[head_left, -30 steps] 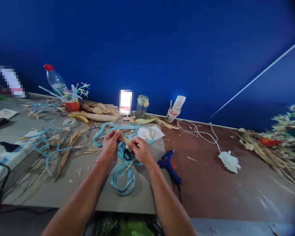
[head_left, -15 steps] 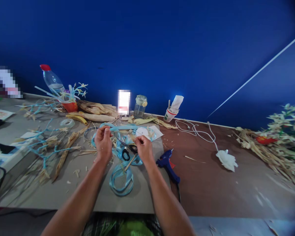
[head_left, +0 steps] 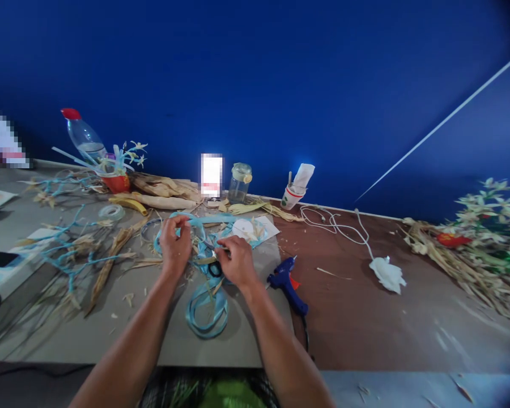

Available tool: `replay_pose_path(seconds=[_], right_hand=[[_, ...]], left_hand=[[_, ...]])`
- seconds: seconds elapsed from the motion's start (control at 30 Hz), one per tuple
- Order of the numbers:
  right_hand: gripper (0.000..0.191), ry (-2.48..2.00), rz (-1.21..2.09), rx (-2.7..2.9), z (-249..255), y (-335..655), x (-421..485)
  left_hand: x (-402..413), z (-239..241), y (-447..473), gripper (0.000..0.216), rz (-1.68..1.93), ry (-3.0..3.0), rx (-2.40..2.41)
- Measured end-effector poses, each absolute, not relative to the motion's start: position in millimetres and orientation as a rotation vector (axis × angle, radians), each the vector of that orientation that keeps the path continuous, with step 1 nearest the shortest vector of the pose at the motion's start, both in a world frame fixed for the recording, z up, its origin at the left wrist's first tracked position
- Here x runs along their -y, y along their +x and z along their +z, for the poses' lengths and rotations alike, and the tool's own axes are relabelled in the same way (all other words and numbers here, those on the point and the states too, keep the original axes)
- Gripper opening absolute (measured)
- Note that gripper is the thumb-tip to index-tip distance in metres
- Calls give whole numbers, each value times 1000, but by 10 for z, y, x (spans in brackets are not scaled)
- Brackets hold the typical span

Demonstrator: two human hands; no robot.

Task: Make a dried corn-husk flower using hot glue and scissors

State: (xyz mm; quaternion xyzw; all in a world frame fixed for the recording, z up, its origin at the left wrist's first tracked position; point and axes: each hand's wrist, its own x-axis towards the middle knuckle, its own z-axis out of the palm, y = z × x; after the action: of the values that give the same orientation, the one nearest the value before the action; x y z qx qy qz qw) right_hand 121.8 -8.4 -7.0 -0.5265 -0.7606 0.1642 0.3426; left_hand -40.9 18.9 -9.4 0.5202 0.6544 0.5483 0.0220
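My left hand (head_left: pixel 176 243) is closed in a pinch above the blue ribbon (head_left: pixel 208 218); whatever lies between its fingertips is too small to make out. Just to the right, my right hand (head_left: pixel 237 259) has its fingers drawn together, palm down, over the scissors (head_left: pixel 215 268). One dark handle loop shows, while the rest is mostly covered by that hand. A pale husk strip (head_left: pixel 206 261) lies close to the right fingertips; whether they grip it is unclear. Nearer me, a coil of blue ribbon (head_left: pixel 207 320) rests on the grey board (head_left: pixel 238 340).
A blue glue gun (head_left: pixel 288 283) lies right of my right forearm. Blue-wrapped stems with dried flowers (head_left: pixel 72 258) spread at left beside a tape roll (head_left: pixel 111 212). Behind stand a glass jar (head_left: pixel 240 184), a white cup (head_left: pixel 293 196) and a red-capped bottle (head_left: pixel 85 139).
My right hand has moved left and slightly down, and now covers part of the scissors. My left hand stays pinched at nearly the same spot. The whole view has shifted slightly.
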Motion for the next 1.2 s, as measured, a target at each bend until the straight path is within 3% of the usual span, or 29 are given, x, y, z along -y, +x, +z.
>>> replay_pose_path(seconds=[0.2,0.4,0.67,0.93,1.2], right_hand=[[20,-1278,424,2112,-82,1185,110],[16,-1325,407,2014,-99,1230,68],[14,-1395,397,1973,-99,1249,71],[13,-1509,343,1917,-118,1277,19],[12,-1575,287,1977,-95,1275,60]], left_hand=[[-195,-126,-497,25,543,1959,-2136],[-136,-131,-531,27,191,2176,-2076],[-158,-238,-576,22,545,2220,-2131],[-196,-166,-455,37,1066,2017,-2256],[-251,-219,-348,25,947,2119,-1968]])
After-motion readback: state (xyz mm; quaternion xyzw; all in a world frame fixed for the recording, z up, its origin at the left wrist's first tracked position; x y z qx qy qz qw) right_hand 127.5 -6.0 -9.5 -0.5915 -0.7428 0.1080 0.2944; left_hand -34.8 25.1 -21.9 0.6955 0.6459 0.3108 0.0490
